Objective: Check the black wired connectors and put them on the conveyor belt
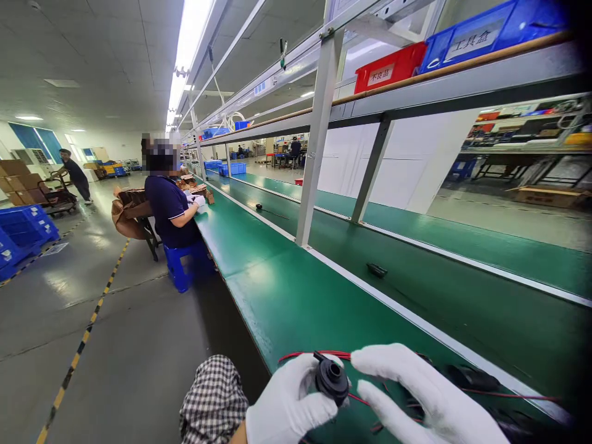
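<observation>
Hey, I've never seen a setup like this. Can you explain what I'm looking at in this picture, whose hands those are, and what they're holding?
There's no robot here: the hands belong to the person wearing the camera. It sits on their head, looking forward and down, so you see roughly their own view.

Both hands wear white gloves. The left hand holds a round black part between thumb and fingers. The right hand is open beside it, fingers spread.

Below them is a long green work surface. Red wire lies near the hands, and dark items lie beside the right hand, too unclear to name. Farther along, a seated co-worker is at the same bench.
</observation>
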`<state>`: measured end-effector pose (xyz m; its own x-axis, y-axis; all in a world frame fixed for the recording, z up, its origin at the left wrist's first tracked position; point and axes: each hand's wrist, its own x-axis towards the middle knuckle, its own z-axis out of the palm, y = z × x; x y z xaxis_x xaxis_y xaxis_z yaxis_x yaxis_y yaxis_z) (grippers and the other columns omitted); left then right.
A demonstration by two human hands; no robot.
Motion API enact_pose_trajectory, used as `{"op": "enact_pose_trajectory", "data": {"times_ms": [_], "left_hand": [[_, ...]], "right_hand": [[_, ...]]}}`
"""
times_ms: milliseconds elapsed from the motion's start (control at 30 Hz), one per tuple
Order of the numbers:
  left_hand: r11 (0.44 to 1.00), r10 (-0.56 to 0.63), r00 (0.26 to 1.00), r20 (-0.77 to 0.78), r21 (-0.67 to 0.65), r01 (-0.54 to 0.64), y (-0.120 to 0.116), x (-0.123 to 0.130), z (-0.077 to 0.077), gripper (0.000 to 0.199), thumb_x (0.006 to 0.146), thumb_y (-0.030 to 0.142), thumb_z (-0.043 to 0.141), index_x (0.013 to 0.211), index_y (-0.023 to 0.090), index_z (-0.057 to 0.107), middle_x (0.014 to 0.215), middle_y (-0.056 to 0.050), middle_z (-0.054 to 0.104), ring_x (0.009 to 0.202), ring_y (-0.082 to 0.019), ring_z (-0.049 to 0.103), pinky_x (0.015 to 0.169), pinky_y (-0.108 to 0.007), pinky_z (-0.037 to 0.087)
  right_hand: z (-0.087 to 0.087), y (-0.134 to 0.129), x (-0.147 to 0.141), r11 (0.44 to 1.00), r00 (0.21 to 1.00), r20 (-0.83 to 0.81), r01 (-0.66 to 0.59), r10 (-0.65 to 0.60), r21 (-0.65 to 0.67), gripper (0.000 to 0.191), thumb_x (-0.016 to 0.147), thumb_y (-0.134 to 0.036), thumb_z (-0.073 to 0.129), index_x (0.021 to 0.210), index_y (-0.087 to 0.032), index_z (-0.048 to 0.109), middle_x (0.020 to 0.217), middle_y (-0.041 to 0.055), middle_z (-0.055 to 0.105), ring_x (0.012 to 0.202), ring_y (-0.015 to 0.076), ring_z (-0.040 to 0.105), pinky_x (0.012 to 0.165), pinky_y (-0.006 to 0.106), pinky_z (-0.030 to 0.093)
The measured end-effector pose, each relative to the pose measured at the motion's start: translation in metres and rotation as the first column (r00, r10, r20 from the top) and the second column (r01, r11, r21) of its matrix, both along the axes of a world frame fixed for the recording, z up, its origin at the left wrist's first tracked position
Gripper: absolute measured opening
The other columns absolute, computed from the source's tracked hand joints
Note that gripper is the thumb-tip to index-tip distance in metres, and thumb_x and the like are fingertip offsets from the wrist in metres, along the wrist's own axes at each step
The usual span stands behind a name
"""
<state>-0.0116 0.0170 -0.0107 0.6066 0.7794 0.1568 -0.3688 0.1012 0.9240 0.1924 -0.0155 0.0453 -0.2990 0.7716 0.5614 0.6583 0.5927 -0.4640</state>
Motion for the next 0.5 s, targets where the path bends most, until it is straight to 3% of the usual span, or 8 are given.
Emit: {"op": "enact_pose_trajectory", "data": {"times_ms": [100, 167, 267, 367, 433, 500], "left_hand": [[0.997, -0.046, 0.998, -0.052, 0.066, 0.049, -0.002, 0.001, 0.001, 0.056, 0.082, 0.055, 0.07, 0.119, 0.014, 0.059, 0.115, -0.013, 0.065, 0.111, -0.027, 0.06, 0.097, -0.04, 0.043], [0.991, -0.002, 0.99, -0.139, 0.134, 0.021, -0.005, 0.002, 0.003, 0.058, 0.081, 0.062, 0.065, 0.113, 0.013, 0.06, 0.112, -0.014, 0.065, 0.107, -0.03, 0.061, 0.094, -0.041, 0.046], [0.954, 0.216, 0.931, -0.293, 0.267, -0.137, -0.011, 0.006, 0.006, 0.061, 0.079, 0.065, 0.065, 0.114, 0.015, 0.061, 0.114, -0.014, 0.066, 0.108, -0.031, 0.061, 0.096, -0.042, 0.046], [0.905, 0.392, 0.867, -0.307, 0.297, -0.304, -0.017, 0.01, 0.007, 0.062, 0.076, 0.063, 0.069, 0.118, 0.019, 0.061, 0.115, -0.011, 0.067, 0.108, -0.029, 0.062, 0.096, -0.039, 0.046], [0.918, 0.377, 0.893, -0.246, 0.226, -0.326, -0.018, 0.01, 0.005, 0.061, 0.075, 0.064, 0.07, 0.116, 0.019, 0.061, 0.111, -0.01, 0.068, 0.104, -0.026, 0.063, 0.093, -0.037, 0.047], [0.964, 0.253, 0.959, -0.124, 0.121, -0.239, -0.016, 0.008, -0.001, 0.06, 0.077, 0.064, 0.069, 0.114, 0.017, 0.06, 0.105, -0.01, 0.069, 0.097, -0.024, 0.064, 0.088, -0.035, 0.048]], "right_hand": [[-0.006, 0.001, -0.009, 0.983, 1.0, 0.006, 0.001, 0.0, -0.184, 0.037, 0.083, -0.022, 0.066, 0.119, -0.027, 0.058, 0.107, 0.003, 0.067, 0.096, 0.0201, 0.069, 0.082, 0.026, 0.061], [-0.01, 0.002, -0.016, 0.968, 1.0, 0.017, -0.012, 0.017, -0.251, 0.033, 0.08, -0.02, 0.062, 0.113, -0.026, 0.061, 0.102, 0.0033, 0.066, 0.094, 0.021, 0.067, 0.08, 0.03, 0.06], [-0.015, 0.001, -0.029, 0.948, 0.999, 0.001, 0.032, -0.034, -0.317, 0.022, 0.076, -0.018, 0.057, 0.095, -0.025, 0.063, 0.091, 0.0013, 0.062, 0.085, 0.02, 0.064, 0.074, 0.031, 0.057], [-0.018, -0.001, -0.036, 0.919, 0.987, -0.013, 0.142, -0.157, -0.369, 0.02, 0.072, -0.02, 0.059, 0.091, -0.025, 0.063, 0.091, 0.0008, 0.061, 0.084, 0.0204, 0.062, 0.075, 0.032, 0.056], [-0.015, -0.002, -0.034, 0.921, 0.989, -0.033, 0.12, -0.142, -0.37, 0.02, 0.075, -0.022, 0.063, 0.095, -0.025, 0.065, 0.094, 0.0012, 0.063, 0.086, 0.0208, 0.063, 0.077, 0.031, 0.056], [-0.008, -0.004, -0.027, 0.942, 0.992, -0.084, 0.057, -0.089, -0.331, 0.014, 0.082, -0.026, 0.064, 0.096, -0.026, 0.065, 0.092, 0.0008, 0.064, 0.084, 0.0192, 0.064, 0.074, 0.028, 0.057]]}}
